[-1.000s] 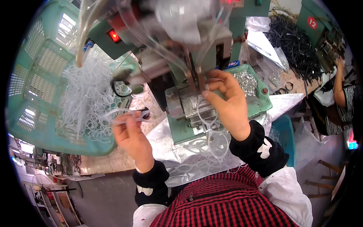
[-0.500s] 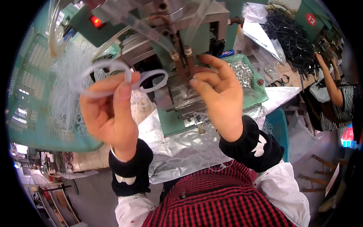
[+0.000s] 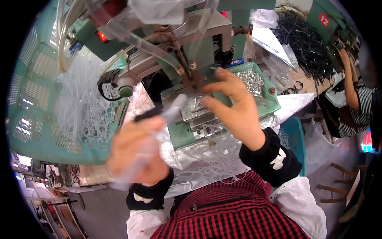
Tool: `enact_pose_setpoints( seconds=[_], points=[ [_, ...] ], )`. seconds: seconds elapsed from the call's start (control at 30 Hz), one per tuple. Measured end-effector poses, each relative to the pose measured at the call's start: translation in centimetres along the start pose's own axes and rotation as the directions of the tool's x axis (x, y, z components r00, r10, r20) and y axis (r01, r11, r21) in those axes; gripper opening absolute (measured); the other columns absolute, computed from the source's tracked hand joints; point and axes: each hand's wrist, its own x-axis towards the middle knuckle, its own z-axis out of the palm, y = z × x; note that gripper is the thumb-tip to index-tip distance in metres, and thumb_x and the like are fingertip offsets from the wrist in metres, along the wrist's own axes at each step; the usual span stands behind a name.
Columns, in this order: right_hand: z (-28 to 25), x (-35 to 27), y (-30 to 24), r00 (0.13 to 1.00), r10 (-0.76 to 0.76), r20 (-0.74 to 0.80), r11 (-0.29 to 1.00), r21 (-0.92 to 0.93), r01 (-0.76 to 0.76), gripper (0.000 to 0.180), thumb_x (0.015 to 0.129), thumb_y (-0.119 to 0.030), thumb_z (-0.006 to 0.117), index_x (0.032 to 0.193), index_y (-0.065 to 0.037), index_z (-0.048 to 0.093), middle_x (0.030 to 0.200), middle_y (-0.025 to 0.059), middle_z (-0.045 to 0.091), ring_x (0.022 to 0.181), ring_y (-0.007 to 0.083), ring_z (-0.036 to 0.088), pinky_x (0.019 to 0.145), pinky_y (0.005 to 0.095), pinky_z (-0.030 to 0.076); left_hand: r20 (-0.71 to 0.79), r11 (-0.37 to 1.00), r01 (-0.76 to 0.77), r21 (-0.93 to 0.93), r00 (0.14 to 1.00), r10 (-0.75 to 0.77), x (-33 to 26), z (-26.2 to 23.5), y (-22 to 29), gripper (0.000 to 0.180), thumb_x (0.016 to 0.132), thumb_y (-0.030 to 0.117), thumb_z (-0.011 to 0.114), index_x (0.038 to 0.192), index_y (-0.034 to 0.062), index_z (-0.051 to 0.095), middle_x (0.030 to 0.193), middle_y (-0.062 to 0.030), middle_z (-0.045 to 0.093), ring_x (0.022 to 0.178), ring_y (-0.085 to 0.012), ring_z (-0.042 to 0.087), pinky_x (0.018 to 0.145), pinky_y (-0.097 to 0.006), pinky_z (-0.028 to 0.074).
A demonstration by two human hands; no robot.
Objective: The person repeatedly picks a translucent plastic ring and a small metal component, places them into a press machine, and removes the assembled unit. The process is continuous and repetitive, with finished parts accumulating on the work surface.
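While left-hand fingers (image 3: 152, 124) pinch a translucent piece (image 3: 176, 108), right-hand fingers (image 3: 229, 87) spread beside the machine (image 3: 205, 53).

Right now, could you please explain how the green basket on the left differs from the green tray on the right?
The basket looks larger than the tray. The basket is perforated; the tray looks solid. The basket holds translucent plastic pieces, the tray small silvery metal pieces. Both are green and hold loose parts.

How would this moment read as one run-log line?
left hand: holds translucent plastic piece, blurred | right hand: spread, near metal block | green tray: small metal parts | green basket: translucent pieces
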Motion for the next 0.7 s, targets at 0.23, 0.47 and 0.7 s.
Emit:
enact_pose_setpoints(
  seconds=[0.23,0.47,0.7],
  points=[
    [1.4,0.5,-0.8,0.999,0.030,-0.012,0.974,0.224,-0.026,0.018,0.079,-0.010,0.075,0.095,-0.003,0.075,0.114,0.0208,0.069,0.112,0.0345,0.065,0.097,0.0397,0.050,-0.081,0.974,0.205,-0.094,0.974,-0.212,2.9,-1.6,-2.1,0.009,0.097,0.001,0.056,0.106,-0.0009,0.056,0.099,-0.0179,0.068,0.083,-0.0236,0.067,0.074,-0.037,0.057],
    [-4.5,1.0,6.8,0.915,-0.162,-0.370,0.949,-0.312,0.042,0.028,0.084,0.003,0.061,0.111,0.000,0.067,0.106,0.0164,0.069,0.105,0.0315,0.064,0.094,0.0396,0.048,0.463,0.948,-0.317,0.012,0.843,0.275,-1.1,2.4,0.0,0.018,0.071,0.006,0.075,0.084,0.0080,0.064,0.102,-0.0118,0.071,0.076,-0.0222,0.065,0.065,-0.034,0.057],
    [-4.5,1.8,12.0,0.991,-0.129,-0.042,0.817,-0.570,0.082,0.031,0.092,-0.008,0.062,0.121,-0.001,0.065,0.122,0.0210,0.064,0.114,0.0401,0.059,0.098,0.0440,0.046,0.376,0.923,-0.382,0.042,0.862,0.340,-2.1,2.8,-0.9,0.013,0.073,0.005,0.074,0.080,0.0085,0.063,0.105,-0.0091,0.072,0.078,-0.0205,0.063,0.076,-0.038,0.062]
  ],
)
